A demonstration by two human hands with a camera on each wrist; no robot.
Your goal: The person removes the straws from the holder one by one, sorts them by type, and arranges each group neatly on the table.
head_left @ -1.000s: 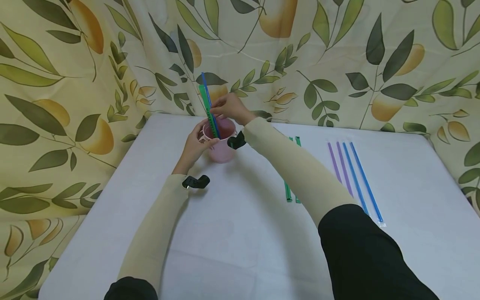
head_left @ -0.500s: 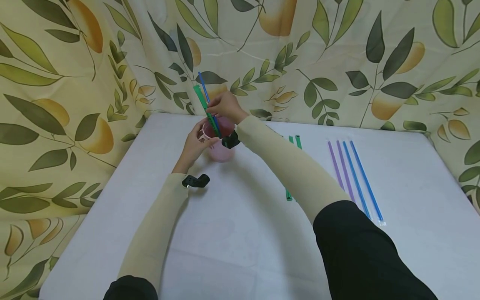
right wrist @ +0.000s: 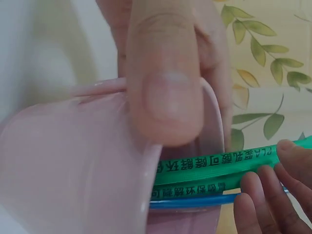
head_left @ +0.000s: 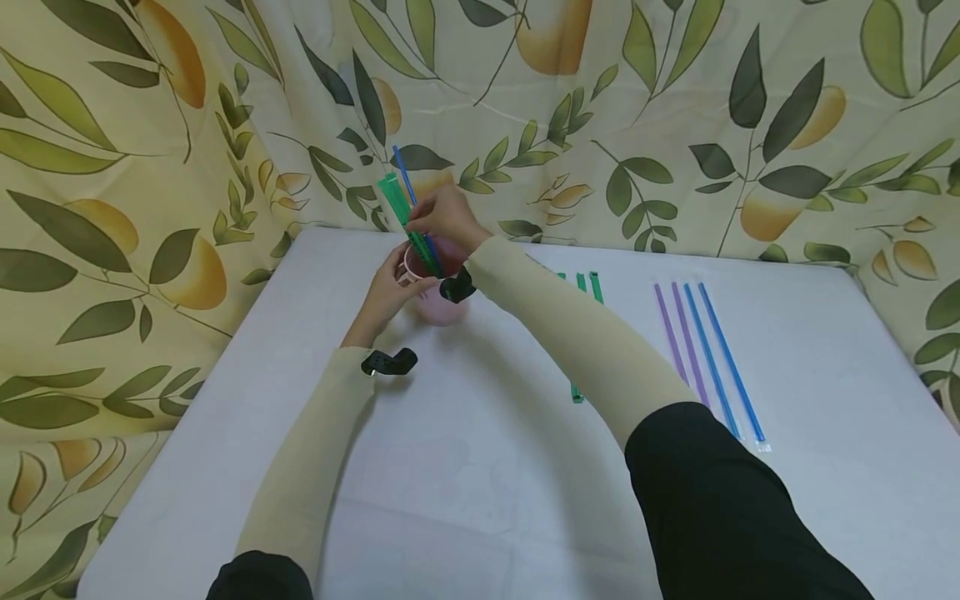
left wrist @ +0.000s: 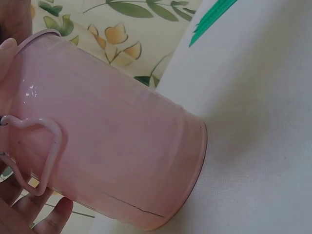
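A pink pail (head_left: 442, 310) with a small side handle stands near the table's back edge. My left hand (head_left: 386, 296) grips it near the rim, thumb on the near side; in the left wrist view several fingers lie around its wall (left wrist: 112, 126). Green paper-wrapped straws (head_left: 397, 204) with black print and a blue straw (head_left: 402, 171) lean leftward out of the pail's mouth. Above the rim, my right hand (head_left: 447, 217) pinches the green straws (right wrist: 209, 168). The blue straw (right wrist: 204, 201) lies close beside them, passing by the fingertips. Their lower ends are hidden inside the pail.
On the white table (head_left: 450, 500), several green wrapped straws (head_left: 597, 287) lie partly under my right forearm. Farther right are two purple straws (head_left: 678, 333) and two blue straws (head_left: 731, 358) in clear wrap. A leaf-and-fruit patterned cloth (head_left: 555, 108) hangs behind.
The tops of the green straws have swung left and spread slightly, and the blue straw's tip has shifted a little left. My right hand has moved slightly left; the left hand holds its place.
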